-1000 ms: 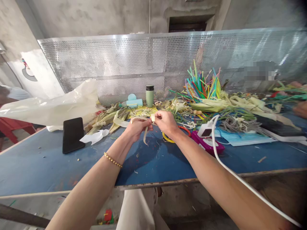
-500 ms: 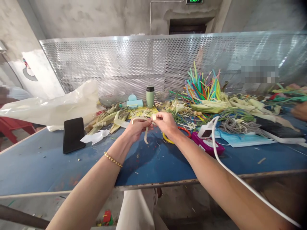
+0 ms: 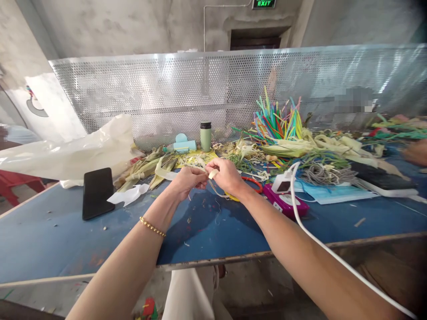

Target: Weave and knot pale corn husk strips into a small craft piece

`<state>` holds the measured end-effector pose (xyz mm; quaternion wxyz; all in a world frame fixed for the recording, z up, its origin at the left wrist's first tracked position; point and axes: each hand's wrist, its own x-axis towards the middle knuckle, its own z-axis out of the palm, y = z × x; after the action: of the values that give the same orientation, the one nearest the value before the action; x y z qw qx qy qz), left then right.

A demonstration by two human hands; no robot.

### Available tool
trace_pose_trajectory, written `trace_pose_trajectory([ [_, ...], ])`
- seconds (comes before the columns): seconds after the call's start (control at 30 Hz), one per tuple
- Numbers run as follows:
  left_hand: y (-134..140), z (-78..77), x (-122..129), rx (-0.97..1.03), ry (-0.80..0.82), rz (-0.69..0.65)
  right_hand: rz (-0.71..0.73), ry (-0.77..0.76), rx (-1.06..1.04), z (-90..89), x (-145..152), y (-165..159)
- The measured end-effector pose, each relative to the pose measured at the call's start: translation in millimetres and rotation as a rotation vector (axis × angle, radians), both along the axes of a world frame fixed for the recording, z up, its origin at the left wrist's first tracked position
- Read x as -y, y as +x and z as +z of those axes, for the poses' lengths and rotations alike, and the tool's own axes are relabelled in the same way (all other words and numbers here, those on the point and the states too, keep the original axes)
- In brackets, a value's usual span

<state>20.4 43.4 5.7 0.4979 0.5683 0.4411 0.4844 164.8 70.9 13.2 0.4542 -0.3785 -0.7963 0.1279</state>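
My left hand [image 3: 187, 181] and my right hand [image 3: 225, 174] meet above the blue table [image 3: 207, 242], fingertips almost touching. Both pinch a pale, flat strip [image 3: 213, 174] that looks like corn husk. A small curl of it sits at the right fingertips, and a thin tail hangs below between the hands. The exact grip of the left fingers is partly hidden. Beyond the left hand lie dried husks [image 3: 140, 172] and a wider pale strip [image 3: 163, 172]. A yellow ring and an orange ring [image 3: 254, 183] lie partly behind my right wrist.
A black phone [image 3: 98, 193] and white paper scrap [image 3: 129, 194] lie left. A green tumbler [image 3: 206, 137] stands at the back. Right are colourful pipe cleaners [image 3: 278, 122], a purple box [image 3: 286, 203], a white cable [image 3: 302, 226] and a blue mask [image 3: 336, 194]. Another person's hand [image 3: 416, 152] shows at far right.
The hanging strip tail has swung from below my left fingers to the right, under my right hand. Both hands stay together; the view has shifted slightly.
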Motion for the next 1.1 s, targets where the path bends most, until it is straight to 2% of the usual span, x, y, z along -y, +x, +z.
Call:
trace_pose_trajectory([
  [0.13, -3, 3.3, 1, -0.02, 0.0, -0.013, 0.028, -0.045, -0.06, -3.9, -5, 0],
  [0.23, -2, 3.8, 2, -0.085, -0.005, 0.013, 0.038, -0.081, -0.024, -3.6, -6, 0],
  [0.47, 2, 5.7, 5, -0.078, 0.012, 0.064, -0.055, 0.006, 0.095, -1.4, -2, -2],
  [0.87, 7, 5.4, 7, -0.05, 0.02, 0.1, -0.151, -0.048, 0.057, -6.1, -3, -4],
  [1.1, 3, 1.0, 4, -0.047, 0.009, 0.045, -0.083, -0.08, 0.067, -6.8, -8, -2],
])
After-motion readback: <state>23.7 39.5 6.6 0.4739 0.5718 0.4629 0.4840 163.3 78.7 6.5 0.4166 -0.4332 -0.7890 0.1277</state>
